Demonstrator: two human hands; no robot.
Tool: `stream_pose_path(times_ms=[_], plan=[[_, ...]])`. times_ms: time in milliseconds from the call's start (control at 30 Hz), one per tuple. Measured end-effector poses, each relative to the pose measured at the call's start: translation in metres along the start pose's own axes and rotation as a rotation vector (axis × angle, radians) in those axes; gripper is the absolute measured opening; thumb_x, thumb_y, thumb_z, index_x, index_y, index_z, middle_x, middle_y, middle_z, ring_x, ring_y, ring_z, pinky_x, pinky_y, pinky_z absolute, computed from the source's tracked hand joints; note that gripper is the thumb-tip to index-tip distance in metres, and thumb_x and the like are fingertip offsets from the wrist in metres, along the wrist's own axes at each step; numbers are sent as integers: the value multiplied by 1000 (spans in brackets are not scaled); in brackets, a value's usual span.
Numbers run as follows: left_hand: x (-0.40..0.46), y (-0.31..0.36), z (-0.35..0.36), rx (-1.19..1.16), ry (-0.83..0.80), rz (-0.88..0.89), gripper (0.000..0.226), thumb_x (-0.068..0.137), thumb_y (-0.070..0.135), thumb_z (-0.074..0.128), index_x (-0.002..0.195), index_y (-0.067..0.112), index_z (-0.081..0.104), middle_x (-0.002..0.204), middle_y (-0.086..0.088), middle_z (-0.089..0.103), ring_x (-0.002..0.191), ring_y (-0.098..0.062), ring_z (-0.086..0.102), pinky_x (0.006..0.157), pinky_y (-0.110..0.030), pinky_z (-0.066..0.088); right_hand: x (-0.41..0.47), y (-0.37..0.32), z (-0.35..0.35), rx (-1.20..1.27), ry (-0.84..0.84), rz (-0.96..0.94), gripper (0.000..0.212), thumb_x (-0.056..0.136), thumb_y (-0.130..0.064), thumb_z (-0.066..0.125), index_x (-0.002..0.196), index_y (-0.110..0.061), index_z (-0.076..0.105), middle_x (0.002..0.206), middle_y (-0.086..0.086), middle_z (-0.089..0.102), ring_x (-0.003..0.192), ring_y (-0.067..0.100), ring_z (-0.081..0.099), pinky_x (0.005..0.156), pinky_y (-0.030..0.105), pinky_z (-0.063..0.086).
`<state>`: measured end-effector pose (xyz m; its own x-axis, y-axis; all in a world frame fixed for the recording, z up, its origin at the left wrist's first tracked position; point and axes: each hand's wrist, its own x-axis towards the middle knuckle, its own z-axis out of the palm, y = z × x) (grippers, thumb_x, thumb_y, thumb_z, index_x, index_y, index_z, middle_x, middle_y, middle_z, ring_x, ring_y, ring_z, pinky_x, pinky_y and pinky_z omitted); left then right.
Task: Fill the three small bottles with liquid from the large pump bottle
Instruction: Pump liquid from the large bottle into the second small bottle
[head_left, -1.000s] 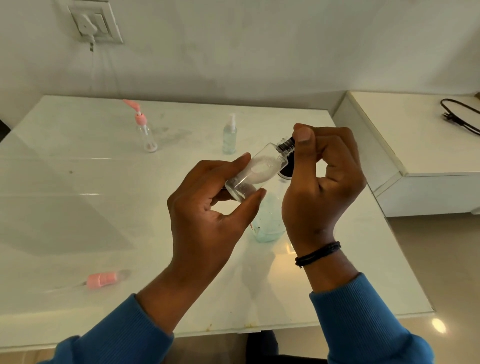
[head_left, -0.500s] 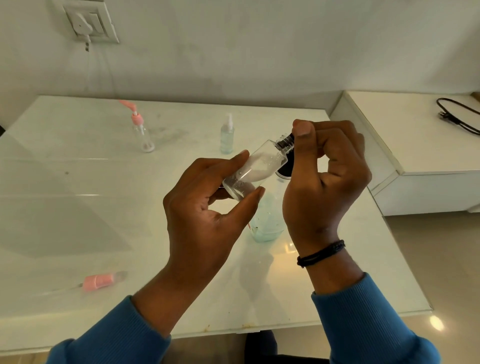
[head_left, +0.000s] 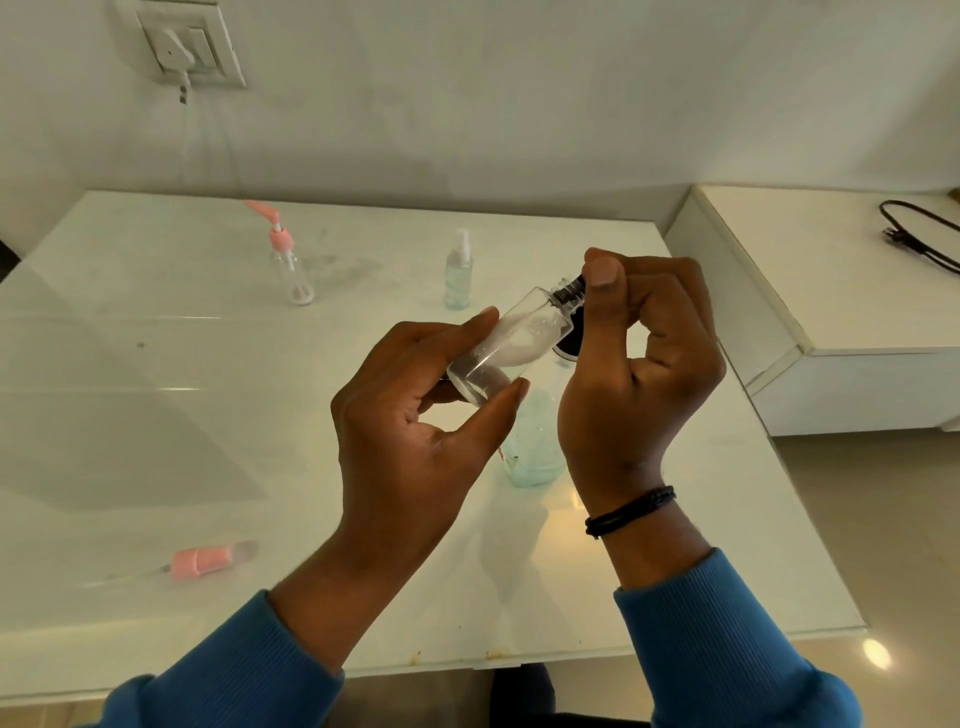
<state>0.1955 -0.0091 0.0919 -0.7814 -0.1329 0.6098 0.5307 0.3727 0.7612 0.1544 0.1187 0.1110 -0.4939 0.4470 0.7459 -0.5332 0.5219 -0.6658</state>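
At the white glossy table (head_left: 156, 415), a person in blue sleeves works on a small clear plastic bottle (head_left: 511, 345) held tilted in mid-air, base toward the camera and neck pointing up and away. Little has changed over the last second: the bottle has stayed at much the same tilt and the two hands have barely shifted, which suggests a cap being turned in small increments rather than pulled free.

The large pump bottle of pale blue liquid (head_left: 532, 447) stands on the table directly below and behind the hands, mostly hidden by them.

The left hand (head_left: 415, 436) grips the clear bottle's base between thumb and fingertips. The right hand (head_left: 639, 364), a black cord bracelet (head_left: 628, 512) at its wrist, is curled round the black screw cap (head_left: 569, 288) at the neck, thumb pressed on top.

Farther back stand a small clear bottle with a pink pump top (head_left: 291, 265) and a small spray bottle tinted pale blue (head_left: 458, 275), well apart. A pink spray top (head_left: 208, 561) lies loose near the front left edge.

Judging by this, filling remains unfinished; the held bottle looks empty of blue liquid.
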Motion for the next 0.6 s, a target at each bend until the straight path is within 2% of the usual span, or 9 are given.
stream_pose_path(times_ms=[133, 333, 600], plan=[[1, 1, 0, -18, 3, 9, 47, 83, 22, 83, 125, 9, 67, 117, 3, 67, 112, -4, 65, 85, -12, 55, 5, -2, -2, -23, -6, -14, 21, 98, -12, 63, 79, -18, 64, 81, -10, 60, 74, 24, 56, 62, 53, 44], [1, -1, 0, -7, 1, 0, 46, 83, 21, 84, 124, 7, 69, 116, -1, 69, 109, -10, 68, 84, -17, 58, 0, 1, 0, 14, 12, 13, 23, 99, -9, 62, 77, -4, 69, 82, -2, 64, 73, 27, 59, 62, 51, 46], [1, -2, 0, -20, 3, 16, 46, 83, 18, 85, 124, 5, 69, 114, -5, 70, 107, -14, 69, 84, -20, 59, 5, -1, -2, -2, 18, 9, 23, 98, -8, 63, 76, -7, 68, 81, -5, 63, 72, 29, 58, 62, 50, 46]])
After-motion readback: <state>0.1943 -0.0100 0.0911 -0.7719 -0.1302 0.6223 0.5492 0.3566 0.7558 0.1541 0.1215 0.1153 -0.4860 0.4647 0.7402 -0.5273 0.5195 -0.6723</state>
